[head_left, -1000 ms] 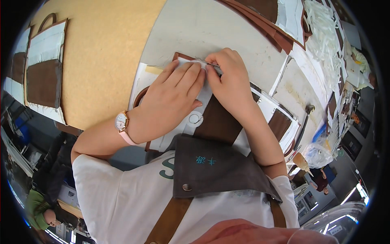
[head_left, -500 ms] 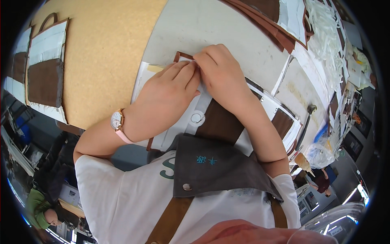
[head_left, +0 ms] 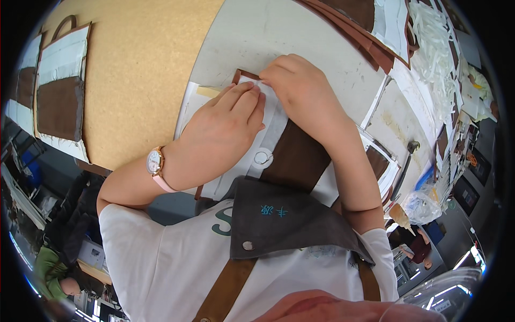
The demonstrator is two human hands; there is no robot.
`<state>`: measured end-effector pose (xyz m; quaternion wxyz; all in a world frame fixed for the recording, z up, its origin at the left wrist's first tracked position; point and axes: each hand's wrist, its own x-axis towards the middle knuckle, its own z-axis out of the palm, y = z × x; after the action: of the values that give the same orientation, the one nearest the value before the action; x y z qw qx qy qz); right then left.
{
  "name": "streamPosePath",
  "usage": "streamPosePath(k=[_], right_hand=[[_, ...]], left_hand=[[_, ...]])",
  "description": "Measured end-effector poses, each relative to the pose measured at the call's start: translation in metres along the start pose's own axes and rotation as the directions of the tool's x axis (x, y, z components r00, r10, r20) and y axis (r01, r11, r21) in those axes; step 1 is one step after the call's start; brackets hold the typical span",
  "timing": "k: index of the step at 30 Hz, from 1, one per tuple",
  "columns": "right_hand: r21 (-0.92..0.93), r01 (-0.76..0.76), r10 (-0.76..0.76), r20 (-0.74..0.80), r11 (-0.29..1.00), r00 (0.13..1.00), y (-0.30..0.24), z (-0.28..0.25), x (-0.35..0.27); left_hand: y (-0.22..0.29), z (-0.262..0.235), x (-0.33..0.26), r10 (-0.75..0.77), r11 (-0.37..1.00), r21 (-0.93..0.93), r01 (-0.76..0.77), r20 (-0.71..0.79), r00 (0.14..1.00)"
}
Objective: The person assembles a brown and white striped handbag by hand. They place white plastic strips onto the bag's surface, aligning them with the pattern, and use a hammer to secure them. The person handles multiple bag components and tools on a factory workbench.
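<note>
Two hands press on a white and brown leather piece (head_left: 279,145) lying flat on the pale counter (head_left: 300,37), just in front of the person's body. Left hand (head_left: 220,134) lies flat, fingers extended over the white part; right hand (head_left: 300,86) is curled, fingertips pinching the piece's top edge beside the left fingertips. A metal snap ring (head_left: 262,158) sits on the white part below the left hand. Pink-strapped wristwatch (head_left: 155,163) on left wrist. Cork-coloured board (head_left: 139,70) lies to the left.
</note>
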<state>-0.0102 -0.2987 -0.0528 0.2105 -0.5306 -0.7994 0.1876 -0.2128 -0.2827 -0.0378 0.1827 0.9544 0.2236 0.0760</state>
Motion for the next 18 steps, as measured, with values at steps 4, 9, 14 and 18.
streamPosePath(k=[4,9,14,18], right_hand=[[-0.23,0.074,-0.076,-0.001,0.97,0.997,-0.014,0.006,0.002],[-0.105,-0.104,0.085,-0.174,0.989,0.981,-0.01,0.023,0.0],[0.028,-0.153,0.154,-0.329,0.988,0.932,-0.014,0.036,-0.016],[0.054,-0.104,0.116,-0.333,0.993,0.936,-0.011,0.033,-0.03]], left_hand=[[-0.002,0.0,0.0,0.016,1.0,0.014,-0.016,0.012,1.0],[-0.002,0.003,-0.001,0.005,1.0,0.009,-0.004,-0.058,0.998],[-0.005,0.003,0.0,-0.051,0.999,-0.02,0.049,-0.098,0.994],[-0.015,0.005,0.005,-0.097,0.995,-0.035,0.094,-0.1,0.99]])
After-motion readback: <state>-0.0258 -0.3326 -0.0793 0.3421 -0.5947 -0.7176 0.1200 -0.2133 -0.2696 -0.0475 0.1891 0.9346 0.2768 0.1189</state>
